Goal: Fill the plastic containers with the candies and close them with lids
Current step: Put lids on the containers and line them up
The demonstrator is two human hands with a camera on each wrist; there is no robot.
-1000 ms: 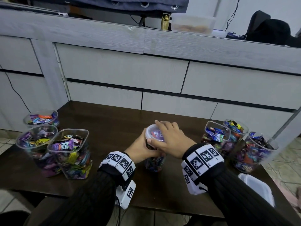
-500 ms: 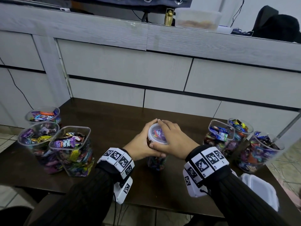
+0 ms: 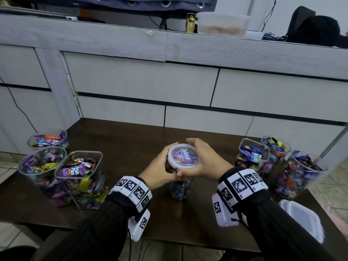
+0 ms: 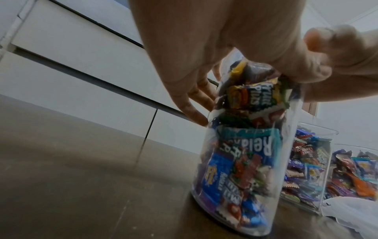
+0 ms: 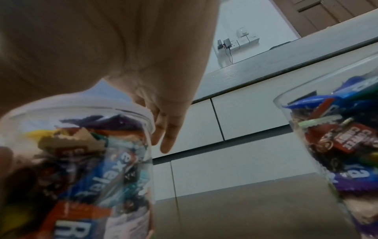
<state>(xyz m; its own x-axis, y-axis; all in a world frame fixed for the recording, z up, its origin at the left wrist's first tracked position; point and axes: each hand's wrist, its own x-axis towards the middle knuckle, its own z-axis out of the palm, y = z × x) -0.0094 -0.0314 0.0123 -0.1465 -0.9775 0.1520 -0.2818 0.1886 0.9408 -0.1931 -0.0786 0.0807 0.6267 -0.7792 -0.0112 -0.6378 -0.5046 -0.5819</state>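
A tall clear container [image 3: 179, 187] full of wrapped candies stands mid-table, with a round clear lid [image 3: 183, 156] on top. My left hand [image 3: 161, 165] wraps the container's upper left side just under the rim. My right hand [image 3: 203, 160] curls round the lid's right and far edge. The two thumbs meet at the front. In the left wrist view the left hand [image 4: 196, 67] grips the top of the container [image 4: 255, 161], with fingers down its far side. In the right wrist view the right hand [image 5: 159, 90] arches over the lidded container [image 5: 92, 161].
Three open candy-filled containers [image 3: 82, 178] stand at the table's left, and three more [image 3: 301, 174] at the right. A loose white lid [image 3: 301, 221] lies at the front right corner. Grey drawer fronts [image 3: 143, 80] rise behind the dark table [image 3: 124, 140].
My right hand has slid off the top of the lid to its right edge, so the lid now shows. My left hand stays on the container.
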